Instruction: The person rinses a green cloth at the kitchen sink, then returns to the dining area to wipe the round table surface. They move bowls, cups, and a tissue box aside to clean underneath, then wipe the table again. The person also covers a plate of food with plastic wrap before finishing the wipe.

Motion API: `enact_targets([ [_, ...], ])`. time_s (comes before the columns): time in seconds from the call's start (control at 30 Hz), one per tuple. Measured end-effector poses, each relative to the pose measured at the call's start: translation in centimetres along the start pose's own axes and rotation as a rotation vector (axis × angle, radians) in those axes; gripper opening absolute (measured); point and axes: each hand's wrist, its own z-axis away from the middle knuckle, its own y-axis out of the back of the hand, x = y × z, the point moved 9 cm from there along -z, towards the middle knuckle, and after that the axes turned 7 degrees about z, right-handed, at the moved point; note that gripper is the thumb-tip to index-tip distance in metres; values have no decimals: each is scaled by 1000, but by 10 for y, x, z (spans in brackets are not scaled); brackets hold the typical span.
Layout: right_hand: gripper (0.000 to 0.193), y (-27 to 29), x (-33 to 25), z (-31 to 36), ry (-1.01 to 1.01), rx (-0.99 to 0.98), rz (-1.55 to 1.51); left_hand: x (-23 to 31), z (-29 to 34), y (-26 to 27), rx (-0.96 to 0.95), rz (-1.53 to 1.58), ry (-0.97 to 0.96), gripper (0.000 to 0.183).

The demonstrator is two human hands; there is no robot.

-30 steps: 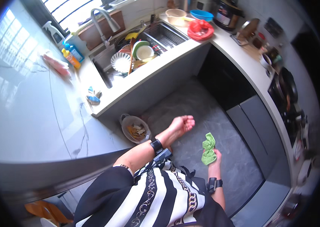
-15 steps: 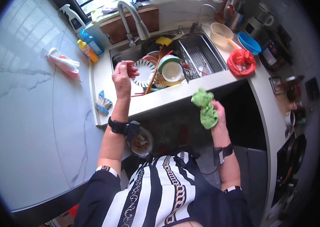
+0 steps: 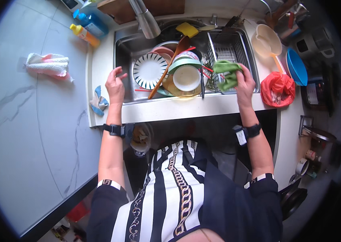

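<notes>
My right hand (image 3: 246, 86) grips a crumpled green cloth (image 3: 227, 74) over the right part of the sink (image 3: 120, 45), in front of the wire basket (image 3: 229, 44). Nothing is in my left hand (image 3: 115, 87); its fingers are bent but apart, above the sink's left front edge. Dishes are piled in the sink between my hands. They include a plate with dark rim stripes (image 3: 150, 70) and a white bowl (image 3: 186, 78) against a green one (image 3: 185, 62). A long wooden utensil (image 3: 171, 66) leans across them. A yellow sponge (image 3: 187, 29) rests at the back.
The faucet (image 3: 149, 25) overhangs the sink. On the right stand a red plastic bag (image 3: 277, 89), a blue bowl (image 3: 296, 66) and beige scoops (image 3: 266, 41). To the left are an orange bottle (image 3: 84, 35), a blue pump bottle (image 3: 92, 25) and a blue-and-white cloth (image 3: 98, 101).
My right hand has carried the green cloth from in front of the counter up over the sink's right side. My left hand has drawn back slightly. The view has shifted closer to the sink.
</notes>
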Motion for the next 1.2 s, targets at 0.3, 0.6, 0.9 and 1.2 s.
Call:
enact_targets([
  [0.3, 46, 9, 54, 142, 170, -289, 855, -94, 59, 121, 207, -163, 212, 29],
  [0.6, 48, -139, 2, 205, 260, -522, 627, -142, 78, 146, 147, -505, 212, 38],
  [0.9, 51, -336, -37, 248, 574, -828, 498, -157, 77, 154, 82, -351, 281, 41],
  [1.2, 29, -454, -49, 252, 494, -902, 193, -169, 86, 170, 88, -322, 426, 47],
])
